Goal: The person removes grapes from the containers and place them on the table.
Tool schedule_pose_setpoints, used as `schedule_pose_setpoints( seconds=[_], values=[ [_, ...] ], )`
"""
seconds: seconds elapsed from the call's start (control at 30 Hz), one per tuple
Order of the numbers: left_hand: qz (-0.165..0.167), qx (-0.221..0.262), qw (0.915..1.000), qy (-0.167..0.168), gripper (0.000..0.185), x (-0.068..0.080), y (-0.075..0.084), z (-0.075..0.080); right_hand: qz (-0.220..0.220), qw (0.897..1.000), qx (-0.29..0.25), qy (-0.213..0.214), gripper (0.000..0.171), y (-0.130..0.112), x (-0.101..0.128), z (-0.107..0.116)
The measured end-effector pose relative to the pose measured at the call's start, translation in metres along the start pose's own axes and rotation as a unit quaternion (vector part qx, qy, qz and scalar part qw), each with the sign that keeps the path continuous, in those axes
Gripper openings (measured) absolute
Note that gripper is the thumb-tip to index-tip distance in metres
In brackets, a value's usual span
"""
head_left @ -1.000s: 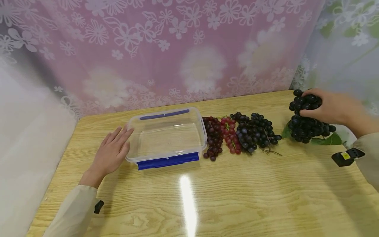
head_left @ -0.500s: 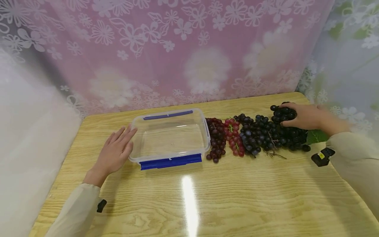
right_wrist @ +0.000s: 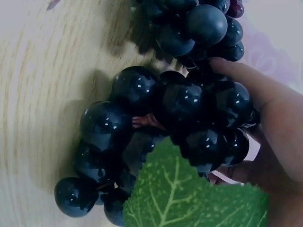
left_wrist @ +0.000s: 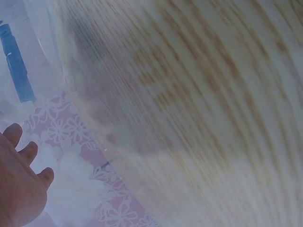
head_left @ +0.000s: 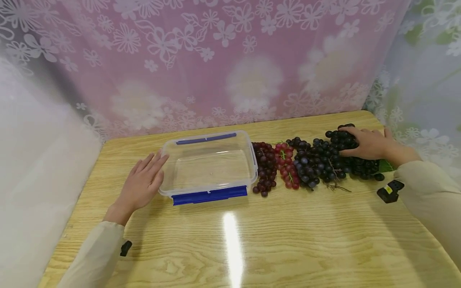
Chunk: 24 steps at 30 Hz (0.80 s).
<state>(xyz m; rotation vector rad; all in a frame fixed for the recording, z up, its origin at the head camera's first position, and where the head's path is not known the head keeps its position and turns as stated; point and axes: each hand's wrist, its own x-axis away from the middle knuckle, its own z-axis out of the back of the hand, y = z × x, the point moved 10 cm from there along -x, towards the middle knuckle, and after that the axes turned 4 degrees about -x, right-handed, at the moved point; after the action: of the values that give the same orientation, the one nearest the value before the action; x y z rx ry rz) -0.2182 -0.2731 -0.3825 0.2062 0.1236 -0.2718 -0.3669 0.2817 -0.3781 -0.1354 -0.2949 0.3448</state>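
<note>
My left hand point(head_left: 138, 186) rests with straight fingers at the left rim of a clear plastic food container point(head_left: 210, 185) with blue clips. In the left wrist view, its fingertips point up beside the flowered cloth. Over at the far right, my right hand point(head_left: 372, 145) grips a bunch of black grapes point(head_left: 365, 168) with thumb and fingers round its upper part. The right wrist view shows these glossy grapes point(right_wrist: 182, 101) close up, a green leaf point(right_wrist: 165, 194) in front. Immediately left of the held bunch lies another dark grape bunch point(head_left: 306, 162), its brown stem showing.
Red grapes point(head_left: 288, 172) and dark red grapes point(head_left: 265, 168) lie in a row between the container and the dark bunch. A pink flowered cloth point(head_left: 201, 80) hangs behind the wooden table point(head_left: 288, 240). The table's right edge curves beneath my right sleeve point(head_left: 432, 192).
My right hand has brought the black grapes left and down, against the dark bunch on the table; in the last half second it has barely moved. The left hand stays at the container.
</note>
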Motion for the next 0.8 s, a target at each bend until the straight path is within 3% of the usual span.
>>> schedule_pose_setpoints(
  seconds=[0.33, 0.8],
  values=[
    [-0.012, -0.016, 0.9998, 0.008, 0.05, -0.001, 0.001, 0.002, 0.004, 0.999, -0.041, 0.019, 0.095, -0.001, 0.011, 0.002],
    [-0.007, -0.031, 0.9975, 0.063, 0.056, 0.002, 0.001, 0.018, 0.009, 0.991, -0.102, 0.088, 0.076, 0.002, 0.022, 0.017]
  ],
)
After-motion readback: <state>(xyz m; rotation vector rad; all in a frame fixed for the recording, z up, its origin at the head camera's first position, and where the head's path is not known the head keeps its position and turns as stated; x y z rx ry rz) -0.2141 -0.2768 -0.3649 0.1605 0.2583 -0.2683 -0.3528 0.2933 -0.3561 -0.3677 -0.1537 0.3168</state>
